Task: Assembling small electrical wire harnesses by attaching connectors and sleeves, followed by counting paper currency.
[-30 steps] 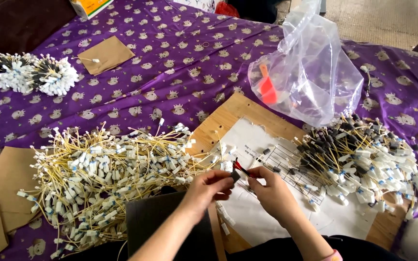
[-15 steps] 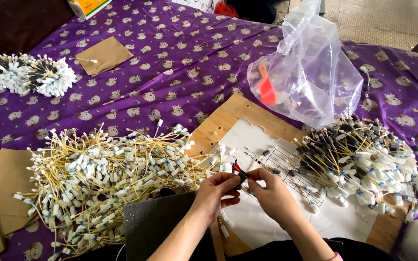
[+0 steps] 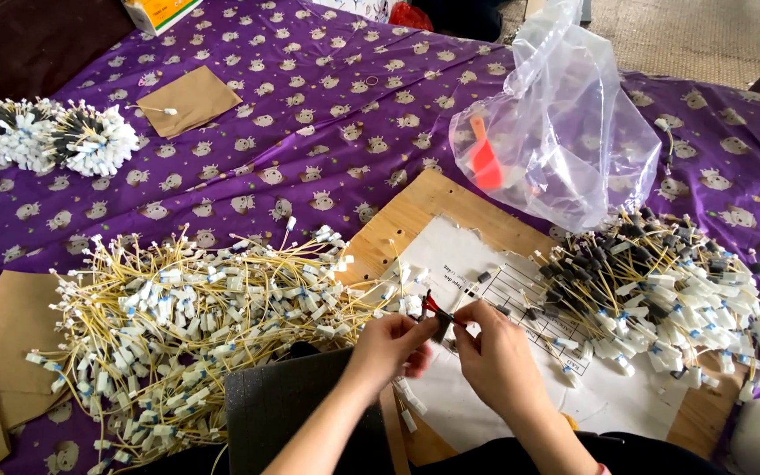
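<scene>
your left hand [image 3: 386, 345] and right hand [image 3: 496, 350] meet over the white paper sheet [image 3: 477, 400], each grip pinching one end of a small red-tipped wire piece [image 3: 434, 307], which sits just above the sheet's left edge. it looks light, thin and springy, easy to bend or lose from the fingers, so hold it by the stiffer end pieces, not the bare middle. left of the sheet lies the yellow wire heap [image 3: 178, 330]; right of it the dark-capped heap [image 3: 653, 286]; beyond it, a clear plastic bag [image 3: 565, 141] on the table [image 3: 327, 105].
</scene>
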